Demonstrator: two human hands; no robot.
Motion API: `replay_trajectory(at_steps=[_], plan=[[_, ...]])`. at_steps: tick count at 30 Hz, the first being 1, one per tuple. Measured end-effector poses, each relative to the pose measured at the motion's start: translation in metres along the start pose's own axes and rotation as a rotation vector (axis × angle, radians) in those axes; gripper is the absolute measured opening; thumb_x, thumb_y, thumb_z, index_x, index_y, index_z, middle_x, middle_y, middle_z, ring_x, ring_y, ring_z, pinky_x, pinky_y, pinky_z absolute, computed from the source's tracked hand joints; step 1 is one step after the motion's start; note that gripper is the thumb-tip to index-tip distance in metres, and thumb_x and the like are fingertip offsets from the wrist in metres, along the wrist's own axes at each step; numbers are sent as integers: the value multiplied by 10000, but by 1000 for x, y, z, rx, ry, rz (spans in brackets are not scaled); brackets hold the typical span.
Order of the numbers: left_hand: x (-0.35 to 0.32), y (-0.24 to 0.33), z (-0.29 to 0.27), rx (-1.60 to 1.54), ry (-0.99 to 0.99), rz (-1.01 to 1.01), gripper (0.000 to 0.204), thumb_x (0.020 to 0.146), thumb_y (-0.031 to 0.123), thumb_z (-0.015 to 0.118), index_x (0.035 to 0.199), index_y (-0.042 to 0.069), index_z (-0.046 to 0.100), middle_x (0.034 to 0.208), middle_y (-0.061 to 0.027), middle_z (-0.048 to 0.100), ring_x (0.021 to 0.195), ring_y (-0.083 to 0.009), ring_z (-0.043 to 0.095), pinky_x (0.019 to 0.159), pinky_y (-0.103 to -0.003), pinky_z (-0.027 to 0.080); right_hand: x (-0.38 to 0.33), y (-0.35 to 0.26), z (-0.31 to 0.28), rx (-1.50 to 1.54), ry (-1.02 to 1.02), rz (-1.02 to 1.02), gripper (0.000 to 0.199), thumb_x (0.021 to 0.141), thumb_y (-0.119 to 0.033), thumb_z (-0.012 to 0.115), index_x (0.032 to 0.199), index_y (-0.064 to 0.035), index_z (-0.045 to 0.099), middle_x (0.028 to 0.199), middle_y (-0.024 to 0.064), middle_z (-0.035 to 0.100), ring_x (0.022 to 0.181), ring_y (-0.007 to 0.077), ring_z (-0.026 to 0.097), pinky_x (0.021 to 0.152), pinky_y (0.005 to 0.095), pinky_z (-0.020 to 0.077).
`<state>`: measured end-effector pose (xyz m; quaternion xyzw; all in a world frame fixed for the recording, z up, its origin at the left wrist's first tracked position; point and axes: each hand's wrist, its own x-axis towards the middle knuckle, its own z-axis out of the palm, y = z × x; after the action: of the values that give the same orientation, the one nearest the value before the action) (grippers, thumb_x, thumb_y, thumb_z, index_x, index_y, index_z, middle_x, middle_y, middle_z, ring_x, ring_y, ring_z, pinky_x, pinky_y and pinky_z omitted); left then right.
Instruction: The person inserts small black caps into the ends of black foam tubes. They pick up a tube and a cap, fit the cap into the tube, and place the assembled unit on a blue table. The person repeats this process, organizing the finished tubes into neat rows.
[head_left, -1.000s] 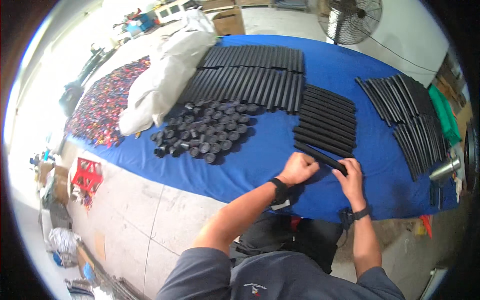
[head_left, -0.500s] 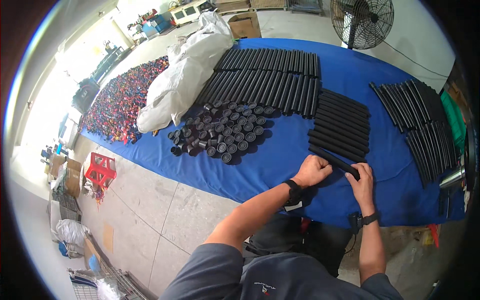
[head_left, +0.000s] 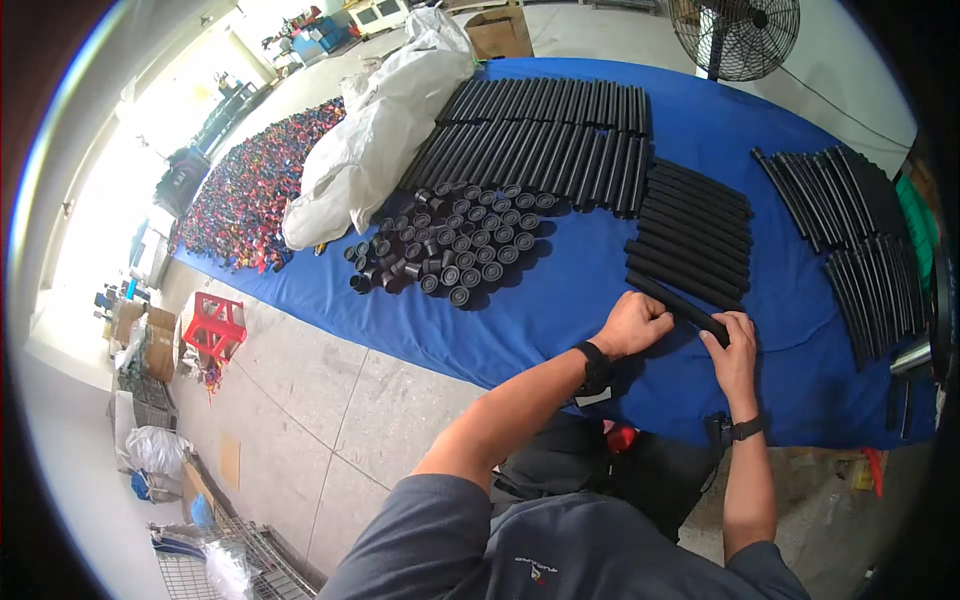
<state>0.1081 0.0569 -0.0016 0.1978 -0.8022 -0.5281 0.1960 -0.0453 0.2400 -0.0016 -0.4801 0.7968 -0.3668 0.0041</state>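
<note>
So from afar I'm holding a long, straight black tube (head_left: 684,305), slanting away from my right grip (head_left: 736,358), which is pinching its near end; left grip (head_left: 632,325) is sitting balled beside it, contents hidden.

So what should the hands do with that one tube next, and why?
Maybe the right hand should nudge its end of the tube toward the row. The tube slants away from the row there, while its other end lies close by. The right hand already has that end, so a small swing might line it up.
</note>
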Motion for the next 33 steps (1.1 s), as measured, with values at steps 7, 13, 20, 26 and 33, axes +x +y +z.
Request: replay_trajectory(at_steps=[7, 13, 20, 26, 33], plan=[[3, 1, 3, -64, 0, 9, 330, 864, 153, 628, 616, -54, 561, 498, -98, 466, 482, -123, 452, 499, -371, 392, 3, 1, -2, 4, 6, 21, 316, 852, -135, 761, 1116, 12, 670, 1150, 148, 620, 1104, 347, 575, 992, 432, 447], [5, -11, -1, -93, -60, -28, 375, 918, 188, 646, 627, -40, 578, 531, -54, 520, 521, -103, 476, 507, -343, 400, 6, -2, -3, 21, 9, -1, 314, 821, -93, 775, 1100, 7, 671, 1133, 143, 617, 1087, 352, 580, 983, 430, 455], [3, 9, -28, -72, -105, 19, 338, 932, 182, 691, 682, -37, 624, 586, -93, 565, 533, -167, 536, 530, -362, 435, 6, -6, -6, 41, -26, 84, 314, 825, -97, 770, 1102, 7, 664, 1159, 143, 606, 1113, 340, 571, 983, 426, 457], [-16, 23, -125, 411, 162, 189, 115, 865, 81, 781, 842, 5, 698, 818, -98, 652, 674, -197, 650, 598, -306, 549, 9, -6, -5, 36, -30, 132, 319, 820, -104, 775, 1096, 5, 660, 1163, 142, 602, 1117, 341, 567, 987, 435, 457], [1, -5, -255, 612, 421, -32, 163, 874, 143, 732, 885, -19, 728, 784, -140, 710, 703, -238, 685, 685, -349, 539, 8, -5, -3, 44, -24, 131, 325, 820, -78, 770, 1111, 8, 653, 1186, 140, 598, 1126, 337, 563, 989, 436, 459]])
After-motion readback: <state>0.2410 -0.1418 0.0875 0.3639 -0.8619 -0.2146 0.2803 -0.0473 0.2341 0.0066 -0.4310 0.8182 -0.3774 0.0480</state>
